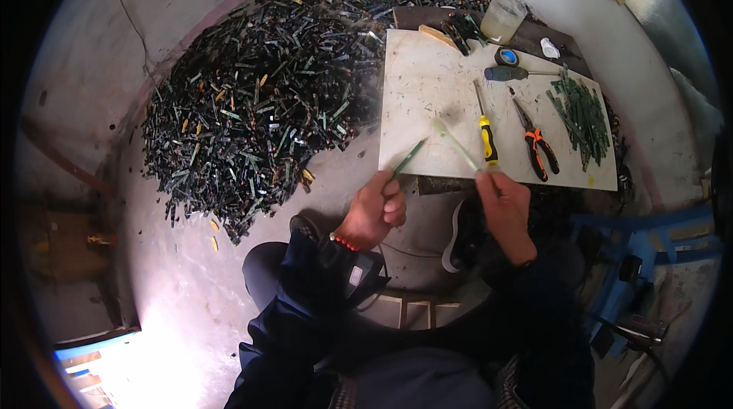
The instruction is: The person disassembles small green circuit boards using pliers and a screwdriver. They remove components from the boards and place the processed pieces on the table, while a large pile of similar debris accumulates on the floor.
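My left hand [372,212], with a red bead bracelet at its wrist, is closed round one end of a narrow dark green strip [410,159] that looks like a piece of circuit board. Between the thumb and fingers of my right hand [505,207] is a thin pale green stick [459,148] with a wider, blurred tip. This tip is near the strip's far end, over a white board [427,88]; whether they touch I cannot tell. Right of the stick lie a yellow-and-black screwdriver [488,138] and orange-and-black pliers [537,146].
Many similar strips lie in a pile [584,119] on the board's right side. Behind are a dark-handled screwdriver [506,73], a tape roll [506,56] and a plastic cup [504,18]. A large heap of dark strips [267,111] covers the floor leftward. A blue frame [637,256] stands right.
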`<state>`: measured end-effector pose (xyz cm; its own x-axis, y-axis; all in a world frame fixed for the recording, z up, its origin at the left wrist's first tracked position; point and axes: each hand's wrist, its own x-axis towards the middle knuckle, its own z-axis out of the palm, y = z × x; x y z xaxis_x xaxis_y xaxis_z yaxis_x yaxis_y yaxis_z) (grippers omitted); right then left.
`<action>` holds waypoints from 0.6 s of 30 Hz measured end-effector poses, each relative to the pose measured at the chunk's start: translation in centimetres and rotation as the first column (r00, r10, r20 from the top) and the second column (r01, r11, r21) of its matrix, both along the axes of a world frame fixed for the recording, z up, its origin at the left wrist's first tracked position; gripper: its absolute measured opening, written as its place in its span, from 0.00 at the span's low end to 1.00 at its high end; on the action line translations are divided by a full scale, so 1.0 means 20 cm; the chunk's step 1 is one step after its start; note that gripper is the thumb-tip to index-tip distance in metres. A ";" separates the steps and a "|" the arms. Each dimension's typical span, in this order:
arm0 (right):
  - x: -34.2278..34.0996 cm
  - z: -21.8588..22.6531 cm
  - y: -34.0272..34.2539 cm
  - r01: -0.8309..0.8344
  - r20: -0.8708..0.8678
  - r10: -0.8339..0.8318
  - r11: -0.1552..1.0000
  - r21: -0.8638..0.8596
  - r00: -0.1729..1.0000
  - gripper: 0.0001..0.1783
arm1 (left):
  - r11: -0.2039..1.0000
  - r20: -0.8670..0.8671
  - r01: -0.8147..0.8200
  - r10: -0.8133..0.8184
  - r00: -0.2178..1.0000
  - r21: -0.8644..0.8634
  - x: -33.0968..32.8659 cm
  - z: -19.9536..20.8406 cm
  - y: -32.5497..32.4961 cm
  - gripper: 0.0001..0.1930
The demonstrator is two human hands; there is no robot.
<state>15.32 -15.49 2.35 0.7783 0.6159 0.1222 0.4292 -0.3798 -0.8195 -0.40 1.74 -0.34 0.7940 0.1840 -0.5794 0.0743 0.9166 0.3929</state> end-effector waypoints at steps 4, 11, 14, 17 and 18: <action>-0.10 -0.01 -0.06 -0.286 0.126 0.302 0.949 -0.136 0.945 0.16 | 1.000 0.026 -0.005 0.006 1.000 -0.029 0.00 -0.01 0.00 0.21; 0.11 0.14 -0.08 0.095 -0.114 -0.077 0.982 0.163 0.990 0.13 | 0.999 0.003 -0.015 0.014 1.000 0.050 -0.02 -0.01 -0.01 0.22; 0.29 0.19 -0.10 0.147 -0.191 -0.086 0.931 0.334 0.978 0.15 | 0.998 0.038 -0.018 0.015 0.999 0.066 -0.01 -0.01 -0.02 0.19; 0.42 0.42 0.03 0.234 -0.353 -0.082 0.879 0.415 0.932 0.17 | 0.998 0.064 0.005 -0.009 0.998 0.064 -0.03 -0.01 -0.03 0.19; 0.49 0.44 0.07 0.241 -0.372 -0.067 0.864 0.443 0.926 0.17 | 0.998 0.075 0.021 -0.026 0.997 0.058 -0.03 -0.01 -0.04 0.19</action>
<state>25.05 -14.07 11.13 0.9043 0.4189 0.0828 0.0667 0.0530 -0.9964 -0.95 0.94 -0.56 0.8395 0.1960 -0.5068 0.0636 0.8908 0.4498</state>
